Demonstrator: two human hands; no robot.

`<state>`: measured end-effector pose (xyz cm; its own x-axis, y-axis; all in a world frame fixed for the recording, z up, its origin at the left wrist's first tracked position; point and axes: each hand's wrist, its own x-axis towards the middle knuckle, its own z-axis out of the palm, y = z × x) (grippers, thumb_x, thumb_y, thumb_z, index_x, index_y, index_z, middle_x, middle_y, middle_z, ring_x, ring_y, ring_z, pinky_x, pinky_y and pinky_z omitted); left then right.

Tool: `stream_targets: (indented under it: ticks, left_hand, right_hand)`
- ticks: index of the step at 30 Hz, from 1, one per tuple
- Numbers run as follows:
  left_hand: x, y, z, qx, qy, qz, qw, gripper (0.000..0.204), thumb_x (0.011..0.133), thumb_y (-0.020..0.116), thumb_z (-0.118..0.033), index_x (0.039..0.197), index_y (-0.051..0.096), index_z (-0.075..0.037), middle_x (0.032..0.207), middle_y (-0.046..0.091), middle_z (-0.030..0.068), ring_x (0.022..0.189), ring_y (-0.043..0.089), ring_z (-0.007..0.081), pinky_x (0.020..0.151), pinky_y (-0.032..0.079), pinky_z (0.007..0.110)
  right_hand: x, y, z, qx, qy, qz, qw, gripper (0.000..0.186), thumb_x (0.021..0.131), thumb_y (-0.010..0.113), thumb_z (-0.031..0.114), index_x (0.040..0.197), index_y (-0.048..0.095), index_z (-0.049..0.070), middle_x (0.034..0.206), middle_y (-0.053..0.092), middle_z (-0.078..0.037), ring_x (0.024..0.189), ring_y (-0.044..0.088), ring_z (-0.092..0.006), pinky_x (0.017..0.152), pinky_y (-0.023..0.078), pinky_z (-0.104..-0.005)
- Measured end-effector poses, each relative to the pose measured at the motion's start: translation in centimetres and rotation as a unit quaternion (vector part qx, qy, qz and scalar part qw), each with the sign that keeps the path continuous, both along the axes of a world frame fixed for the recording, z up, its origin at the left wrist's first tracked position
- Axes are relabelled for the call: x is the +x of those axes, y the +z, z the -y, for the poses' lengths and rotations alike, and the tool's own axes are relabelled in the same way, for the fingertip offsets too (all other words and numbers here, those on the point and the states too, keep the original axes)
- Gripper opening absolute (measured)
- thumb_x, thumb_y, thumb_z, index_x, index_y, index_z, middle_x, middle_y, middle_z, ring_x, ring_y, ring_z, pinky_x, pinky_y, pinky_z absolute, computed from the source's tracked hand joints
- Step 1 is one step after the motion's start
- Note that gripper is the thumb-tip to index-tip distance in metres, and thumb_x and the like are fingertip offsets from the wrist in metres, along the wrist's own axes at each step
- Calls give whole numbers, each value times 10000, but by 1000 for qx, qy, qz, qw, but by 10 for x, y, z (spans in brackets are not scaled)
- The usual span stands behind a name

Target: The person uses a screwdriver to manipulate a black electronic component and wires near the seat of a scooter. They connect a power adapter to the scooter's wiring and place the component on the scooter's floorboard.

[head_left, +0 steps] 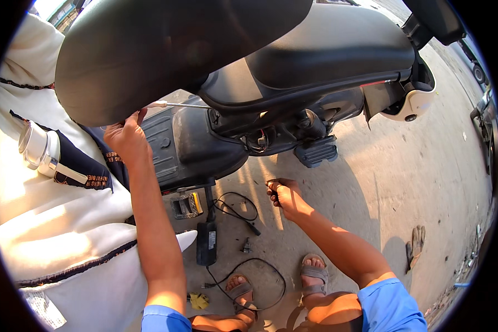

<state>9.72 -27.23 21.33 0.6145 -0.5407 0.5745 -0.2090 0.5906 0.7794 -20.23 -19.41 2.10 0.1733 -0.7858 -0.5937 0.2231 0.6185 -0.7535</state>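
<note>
My left hand (128,135) is closed beside the underside of the large black padded seat part (166,52). Its fingers grip a screwdriver (159,104) with a pale handle, whose metal shaft runs right toward the black body under the scooter's long seat (332,44). The seat part hides some of the fingertips. My right hand (285,195) hovers above the ground below the scooter, its fingers curled round a small dark item that I cannot make out. Near it, loose wires and a connector (260,141) show in an opening in the scooter's body.
A white fabric cover (66,216) fills the left side. A black charger brick (207,243) with cables lies near my sandalled feet, by a pedal (188,206) with a yellow reflector. A white helmet (412,106) hangs at the right; a glove (416,248) lies below.
</note>
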Motion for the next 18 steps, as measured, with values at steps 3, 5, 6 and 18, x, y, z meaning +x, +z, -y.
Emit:
stream_targets:
  ticks: [3, 5, 6, 18]
  left_hand:
    - [2, -1, -1, -2, -5, 19, 1000, 147, 931, 647, -24, 1044, 698, 56, 961, 683, 103, 869, 674, 178, 781, 622, 324]
    - [-4, 3, -1, -10, 0, -6, 1000, 136, 859, 615, 84, 963, 703, 80, 915, 695, 116, 822, 681, 178, 761, 619, 320]
    - [-4, 4, -1, -14, 2, -18, 1000, 152, 823, 599, 138, 922, 706, 93, 892, 701, 122, 799, 684, 177, 751, 618, 318]
    - [4, -2, 3, -38, -33, -19, 999, 158, 909, 689, -47, 1011, 692, 73, 987, 686, 127, 912, 680, 213, 831, 619, 373]
  right_hand:
    - [3, -1, 2, -35, 17, -2, 999, 179, 965, 582, 131, 1016, 655, -24, 780, 606, -22, 607, 494, -75, 529, 421, -234]
    - [7, 5, 4, -42, 30, -25, 998, 171, 961, 593, 138, 988, 657, -18, 773, 606, -23, 602, 495, -80, 530, 419, -239]
    - [10, 8, 4, -46, 37, -36, 998, 169, 959, 599, 141, 975, 658, -16, 770, 606, -23, 599, 495, -82, 530, 418, -242]
    - [6, 2, 3, -45, 43, -32, 998, 194, 958, 613, 168, 979, 666, -18, 768, 611, -37, 619, 507, -95, 547, 429, -256]
